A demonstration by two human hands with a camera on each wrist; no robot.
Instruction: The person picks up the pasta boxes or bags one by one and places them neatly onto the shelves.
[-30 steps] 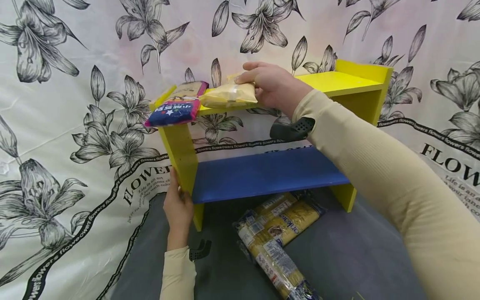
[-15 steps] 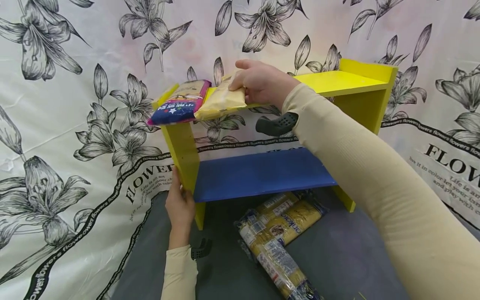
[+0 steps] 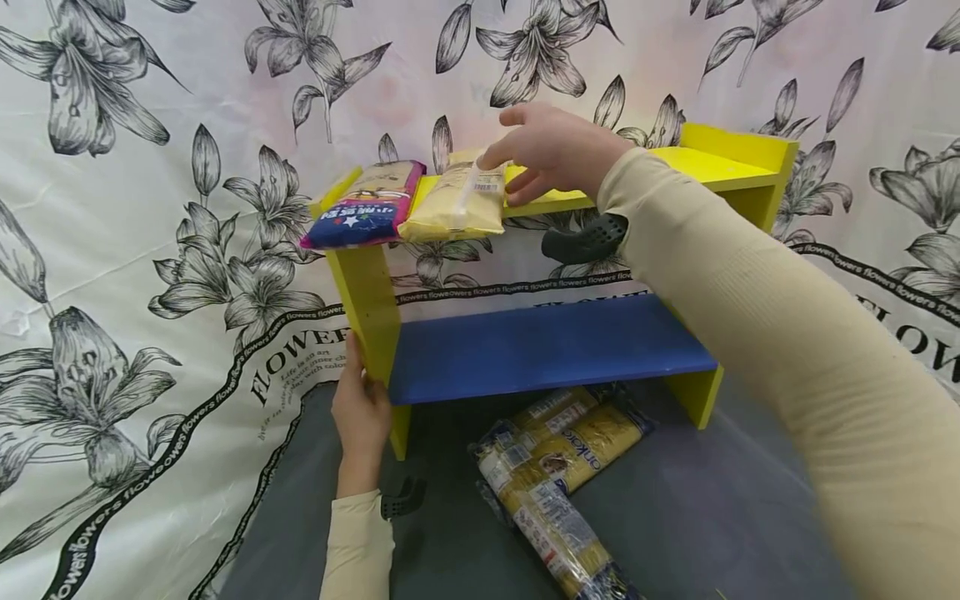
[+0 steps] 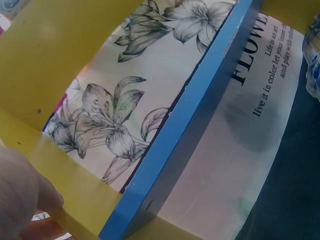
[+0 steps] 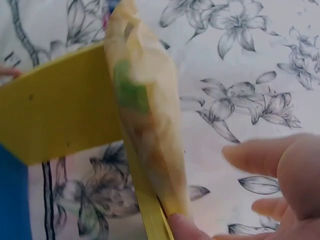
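A small yellow shelf unit [image 3: 369,312] with a blue lower board [image 3: 540,346] stands before me. My left hand [image 3: 362,417] grips its left side panel near the board's end; in the left wrist view the thumb [image 4: 25,192] lies against the yellow wood. On the top board lies a pale yellow bag [image 3: 453,204], its front end jutting over the edge. My right hand [image 3: 558,154] is just right of this bag, fingers spread and nothing in its grasp. The right wrist view shows the bag [image 5: 150,105] from its side, one fingertip close to its lower end.
A pink and blue printed bag [image 3: 367,204] lies left of the yellow one on the top board. Below the shelf, two packs of spaghetti [image 3: 543,517] lie crosswise on the dark grey surface [image 3: 712,500]. Flower-printed cloth [image 3: 187,83] hangs behind.
The yellow bag was turned from lying sideways to pointing forward, beside the printed bag. My right hand has let go of it and moved right. The left hand keeps its place.
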